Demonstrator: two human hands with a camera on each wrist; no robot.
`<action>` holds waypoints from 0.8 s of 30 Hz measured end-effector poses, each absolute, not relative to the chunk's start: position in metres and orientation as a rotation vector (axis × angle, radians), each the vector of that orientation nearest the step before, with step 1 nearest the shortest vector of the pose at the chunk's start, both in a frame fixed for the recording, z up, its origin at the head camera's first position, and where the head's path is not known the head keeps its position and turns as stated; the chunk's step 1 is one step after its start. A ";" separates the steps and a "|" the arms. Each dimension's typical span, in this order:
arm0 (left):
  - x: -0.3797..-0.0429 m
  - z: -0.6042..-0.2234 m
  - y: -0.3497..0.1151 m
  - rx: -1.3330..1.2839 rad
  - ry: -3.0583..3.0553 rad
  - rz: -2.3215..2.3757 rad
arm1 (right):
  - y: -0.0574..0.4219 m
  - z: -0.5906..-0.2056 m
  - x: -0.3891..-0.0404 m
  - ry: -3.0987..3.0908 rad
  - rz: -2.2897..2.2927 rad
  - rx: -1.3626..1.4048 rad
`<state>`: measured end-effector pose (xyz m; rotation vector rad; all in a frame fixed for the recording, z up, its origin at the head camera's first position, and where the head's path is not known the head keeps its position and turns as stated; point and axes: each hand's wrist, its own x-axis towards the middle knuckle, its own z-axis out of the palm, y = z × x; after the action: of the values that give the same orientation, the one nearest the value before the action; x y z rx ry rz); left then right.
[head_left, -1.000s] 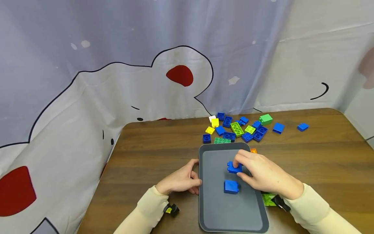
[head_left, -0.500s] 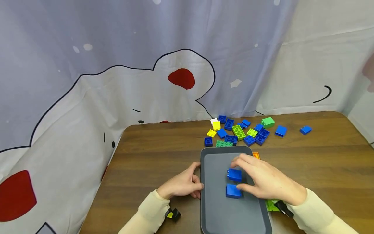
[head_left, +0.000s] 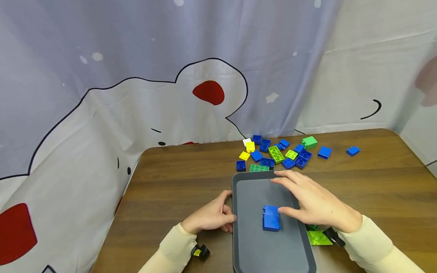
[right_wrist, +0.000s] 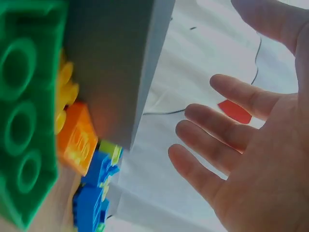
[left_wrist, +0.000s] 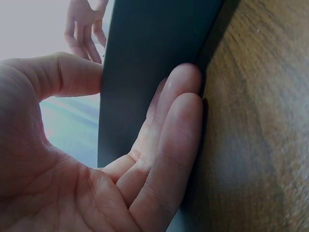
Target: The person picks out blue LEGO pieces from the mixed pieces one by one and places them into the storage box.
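Two blue toy bricks stand against each other on the grey tray (head_left: 269, 252): the rear brick (head_left: 271, 210) and the front brick (head_left: 271, 223). My right hand (head_left: 308, 199) hovers over the tray's right side with fingers spread, its thumb tip beside the rear brick. Nothing is in that palm in the right wrist view. At the tray's left side, my left hand (head_left: 209, 214) holds the edge. The left wrist view has its thumb at the rim and its fingers (left_wrist: 176, 125) against the outer wall, low near the table.
Several loose bricks lie behind the tray, among them a lime brick (head_left: 276, 154) and a yellow brick (head_left: 250, 147). A light green brick (head_left: 319, 238) sits right of the tray under my right wrist. An orange brick (right_wrist: 77, 137) and a green brick (right_wrist: 29, 96) flank the tray's right wall.
My right hand has let go of the rear blue brick and spread open, rising to the right. That brick has moved toward me, up against the front one. My left hand keeps its place.
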<state>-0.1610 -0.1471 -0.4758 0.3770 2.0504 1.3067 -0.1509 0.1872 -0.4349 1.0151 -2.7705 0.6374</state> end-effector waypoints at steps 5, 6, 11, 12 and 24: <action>-0.161 -0.476 -0.147 0.377 2.050 1.301 | 0.207 -0.441 -0.159 -2.749 0.606 0.964; -0.161 -0.476 -0.147 0.377 2.048 1.301 | 0.212 -0.442 -0.161 -2.747 0.602 0.950; -0.162 -0.477 -0.148 0.377 2.051 1.302 | 0.244 -0.445 -0.176 -2.743 0.601 0.853; -0.162 -0.477 -0.148 0.375 2.054 1.300 | 0.251 -0.445 -0.180 -2.747 0.603 0.822; -0.162 -0.478 -0.146 0.384 2.062 1.287 | 0.335 -0.448 -0.226 -2.866 0.457 0.492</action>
<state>-0.1617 -0.1464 -0.4783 0.3842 2.0618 1.2871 -0.2256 0.3349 -0.4485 0.4916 -2.8665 0.4568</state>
